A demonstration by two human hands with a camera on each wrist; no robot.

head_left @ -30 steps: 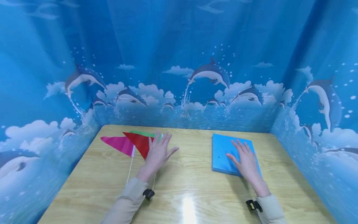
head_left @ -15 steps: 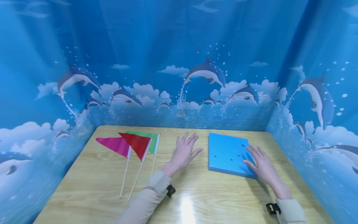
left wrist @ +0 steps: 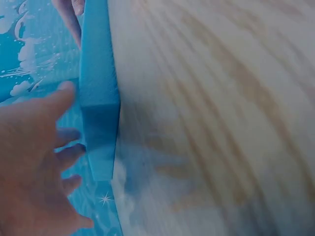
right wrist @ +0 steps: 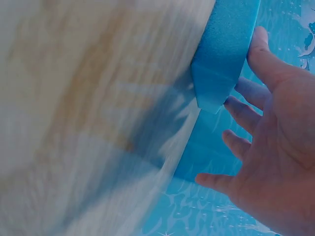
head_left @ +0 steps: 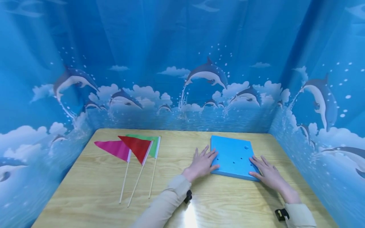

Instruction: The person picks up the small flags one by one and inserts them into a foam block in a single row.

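Note:
A blue foam board (head_left: pixel 228 152) with several small holes in its top lies flat on the table, right of the middle. My left hand (head_left: pixel 201 164) is at its left edge, fingers spread and fairly straight, fingertips over the rim. At the right edge is my right hand (head_left: pixel 268 174), its fingers extended over that side. In the left wrist view the thumb and fingers of my left hand (left wrist: pixel 39 157) lie beside the board's corner (left wrist: pixel 101 113). In the right wrist view the fingertips of my right hand (right wrist: pixel 266 128) lie close along the board. Neither hand curls round it.
Left on the wooden table (head_left: pixel 94 190) lie three triangular flags on thin sticks: a magenta flag (head_left: pixel 115 148), a red flag (head_left: pixel 138 147) and a green flag (head_left: pixel 154 147). A blue dolphin-print curtain (head_left: pixel 176 63) stands behind the table and along both sides.
My left hand has moved right, from over the flags to the board's left edge. My right hand has shifted from above the board to its right edge. The flags and board stay put.

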